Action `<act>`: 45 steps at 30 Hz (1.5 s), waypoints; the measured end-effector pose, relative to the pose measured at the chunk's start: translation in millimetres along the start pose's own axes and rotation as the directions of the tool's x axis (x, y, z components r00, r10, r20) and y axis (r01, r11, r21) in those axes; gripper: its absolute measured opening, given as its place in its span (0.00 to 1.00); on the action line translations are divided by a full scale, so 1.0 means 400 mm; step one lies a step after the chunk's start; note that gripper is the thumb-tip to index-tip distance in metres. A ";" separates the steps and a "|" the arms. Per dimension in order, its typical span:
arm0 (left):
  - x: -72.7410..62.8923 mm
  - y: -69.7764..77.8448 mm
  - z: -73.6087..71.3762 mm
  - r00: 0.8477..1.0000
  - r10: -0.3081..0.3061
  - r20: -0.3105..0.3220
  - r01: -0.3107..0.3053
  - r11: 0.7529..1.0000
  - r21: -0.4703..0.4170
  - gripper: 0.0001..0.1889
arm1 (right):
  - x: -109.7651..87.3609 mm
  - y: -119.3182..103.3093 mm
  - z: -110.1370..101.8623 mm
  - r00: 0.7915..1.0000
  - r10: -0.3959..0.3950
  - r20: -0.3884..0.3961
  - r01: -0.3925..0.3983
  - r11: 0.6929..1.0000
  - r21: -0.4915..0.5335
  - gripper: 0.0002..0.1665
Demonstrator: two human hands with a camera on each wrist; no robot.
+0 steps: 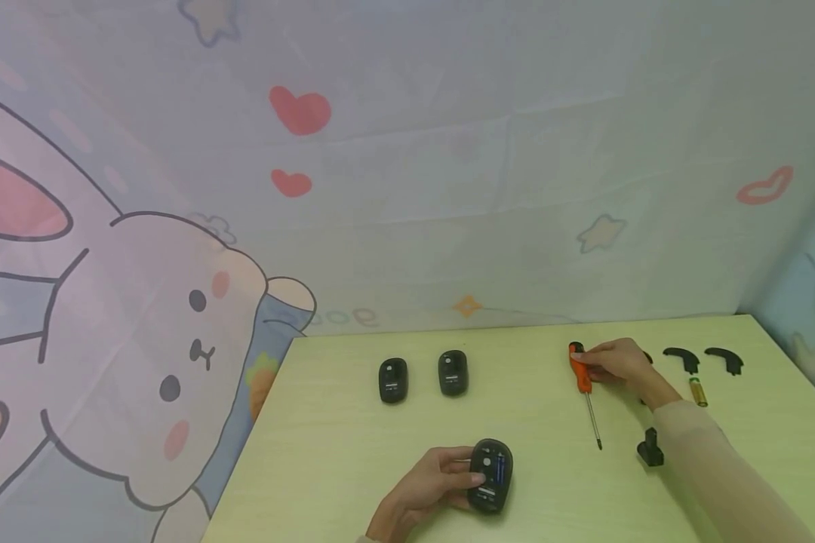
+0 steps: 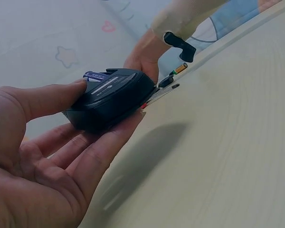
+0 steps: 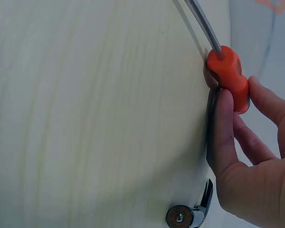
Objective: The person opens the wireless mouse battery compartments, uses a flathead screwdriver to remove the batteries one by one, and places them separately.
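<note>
My left hand [image 1: 429,484] holds a black computer mouse [image 1: 492,492] just above the front of the table, thumb on top and fingers beneath. The mouse's labelled underside faces up, and a blue battery [image 2: 96,75] shows in its open compartment. Farther right, my right hand [image 1: 614,360] pinches the orange handle of a screwdriver [image 3: 232,78] between thumb and fingers. The screwdriver's metal shaft [image 1: 592,415] points toward the front of the table. In the right wrist view the handle is low against the tabletop; whether it touches, I cannot tell.
Two more black mice [image 1: 393,380] lie toward the back left. Beyond my right wrist are curved black pieces [image 1: 683,359], one partly hidden, and a gold-and-green battery [image 1: 698,392]. A black upright piece [image 1: 650,449] stands beside my right forearm. A printed curtain [image 1: 407,249] borders the table's back.
</note>
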State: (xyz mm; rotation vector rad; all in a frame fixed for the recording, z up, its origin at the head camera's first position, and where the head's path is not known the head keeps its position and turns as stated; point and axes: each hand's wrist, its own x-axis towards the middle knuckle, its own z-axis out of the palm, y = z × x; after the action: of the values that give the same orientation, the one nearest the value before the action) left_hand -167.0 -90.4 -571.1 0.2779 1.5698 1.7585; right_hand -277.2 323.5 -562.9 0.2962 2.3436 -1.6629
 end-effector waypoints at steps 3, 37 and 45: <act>0.000 0.002 0.001 1.000 -0.002 -0.007 0.002 1.000 0.001 0.27 | -0.003 -0.003 -0.002 1.000 -0.005 -0.012 0.004 0.999 -0.049 0.40; 0.009 0.010 0.011 0.999 0.026 -0.032 -0.027 0.999 -0.024 0.27 | -0.168 -0.118 0.078 0.957 -0.281 -0.066 0.218 0.855 -0.471 0.39; 0.020 0.033 0.020 0.997 0.038 -0.069 -0.040 0.999 -0.014 0.26 | -0.252 -0.162 0.142 0.899 -0.438 -0.010 0.381 0.793 -0.476 0.34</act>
State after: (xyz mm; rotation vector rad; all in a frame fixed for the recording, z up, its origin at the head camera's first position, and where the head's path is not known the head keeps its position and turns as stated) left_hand -172.7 -78.5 -559.5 0.2445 1.6078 1.8270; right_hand -196.6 246.7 -491.0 -0.2370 2.9630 -1.1809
